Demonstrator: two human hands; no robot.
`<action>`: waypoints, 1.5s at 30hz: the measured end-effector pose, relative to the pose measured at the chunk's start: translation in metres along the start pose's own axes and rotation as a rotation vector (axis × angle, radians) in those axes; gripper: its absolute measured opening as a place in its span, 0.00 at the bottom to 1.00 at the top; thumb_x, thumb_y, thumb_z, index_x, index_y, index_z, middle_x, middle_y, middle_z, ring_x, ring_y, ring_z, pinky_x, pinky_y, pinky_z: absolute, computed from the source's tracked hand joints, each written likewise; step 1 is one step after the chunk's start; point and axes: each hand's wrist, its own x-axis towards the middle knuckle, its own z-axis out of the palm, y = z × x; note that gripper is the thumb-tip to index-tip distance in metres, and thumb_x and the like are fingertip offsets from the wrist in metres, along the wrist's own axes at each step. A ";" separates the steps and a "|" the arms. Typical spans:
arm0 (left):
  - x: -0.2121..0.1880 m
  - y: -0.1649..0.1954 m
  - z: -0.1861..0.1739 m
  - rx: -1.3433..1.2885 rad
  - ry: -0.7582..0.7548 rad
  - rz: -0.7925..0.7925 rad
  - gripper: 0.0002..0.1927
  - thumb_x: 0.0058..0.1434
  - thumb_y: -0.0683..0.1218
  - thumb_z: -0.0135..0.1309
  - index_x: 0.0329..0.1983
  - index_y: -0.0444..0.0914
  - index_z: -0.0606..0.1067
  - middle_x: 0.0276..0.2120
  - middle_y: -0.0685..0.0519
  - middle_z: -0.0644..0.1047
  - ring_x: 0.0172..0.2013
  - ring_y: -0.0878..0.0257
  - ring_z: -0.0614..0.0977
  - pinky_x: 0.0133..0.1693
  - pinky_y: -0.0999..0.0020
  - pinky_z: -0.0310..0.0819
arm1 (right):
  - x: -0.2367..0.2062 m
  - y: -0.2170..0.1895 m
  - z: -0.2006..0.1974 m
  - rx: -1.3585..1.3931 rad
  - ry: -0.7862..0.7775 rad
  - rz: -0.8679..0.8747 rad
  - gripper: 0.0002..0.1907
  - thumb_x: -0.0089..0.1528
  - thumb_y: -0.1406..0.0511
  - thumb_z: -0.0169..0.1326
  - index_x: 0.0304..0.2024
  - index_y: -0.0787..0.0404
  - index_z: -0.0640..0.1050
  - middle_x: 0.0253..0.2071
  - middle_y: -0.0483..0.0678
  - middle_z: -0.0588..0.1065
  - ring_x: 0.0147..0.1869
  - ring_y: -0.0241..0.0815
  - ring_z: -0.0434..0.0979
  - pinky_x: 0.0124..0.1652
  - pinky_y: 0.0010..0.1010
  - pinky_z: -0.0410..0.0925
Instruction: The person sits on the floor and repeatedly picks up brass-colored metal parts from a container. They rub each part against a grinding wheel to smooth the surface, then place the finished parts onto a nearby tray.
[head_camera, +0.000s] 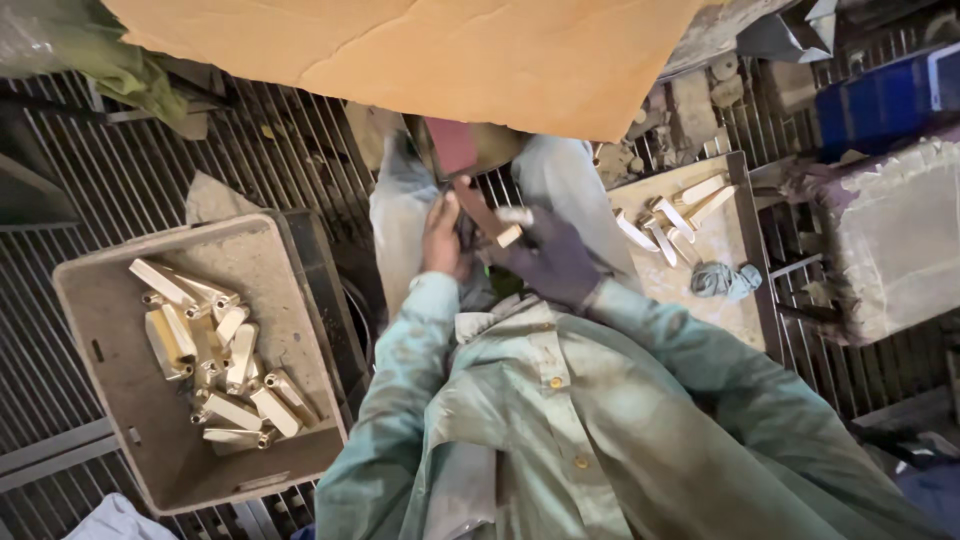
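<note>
My right hand (548, 262), in a dark glove, grips a pale brass piece (512, 226) and holds it against a brownish strip (478, 208) below a small machine with a reddish face (455, 148). My left hand (440, 236) is bare and sits just left of that strip, close to the right hand. Its fingers are hidden, so what it holds is unclear. Both sleeves are pale green and dusty. A grey crate (110, 350) at my left holds several similar brass pieces (215, 350).
A wooden board (720, 300) at the right carries several brass pieces (675, 215) and a grey rag (722, 280). A large cardboard sheet (450, 50) hangs over the top. A metal grate floor (280, 150), a wrapped bundle (890, 240) and a blue crate (880, 100) surround me.
</note>
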 end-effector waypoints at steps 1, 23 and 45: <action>-0.017 0.010 0.005 -0.008 -0.073 0.061 0.19 0.73 0.53 0.46 0.61 0.39 0.70 0.44 0.50 0.78 0.38 0.63 0.79 0.35 0.70 0.72 | -0.008 0.001 -0.006 0.020 -0.042 -0.028 0.28 0.56 0.59 0.70 0.55 0.60 0.77 0.40 0.52 0.78 0.40 0.46 0.80 0.40 0.35 0.72; -0.055 0.050 0.035 0.230 -0.122 0.289 0.18 0.75 0.49 0.50 0.63 0.36 0.70 0.44 0.53 0.76 0.43 0.67 0.76 0.47 0.72 0.72 | -0.018 -0.014 -0.024 -0.108 -0.159 -0.118 0.33 0.57 0.57 0.67 0.62 0.60 0.73 0.39 0.54 0.76 0.41 0.51 0.78 0.41 0.39 0.70; 0.014 0.011 -0.013 0.008 -0.042 -0.128 0.17 0.74 0.49 0.42 0.59 0.39 0.74 0.43 0.50 0.81 0.41 0.61 0.82 0.41 0.65 0.76 | 0.022 -0.009 -0.002 -0.077 -0.431 0.059 0.22 0.57 0.61 0.68 0.50 0.62 0.77 0.45 0.52 0.76 0.47 0.49 0.80 0.44 0.39 0.72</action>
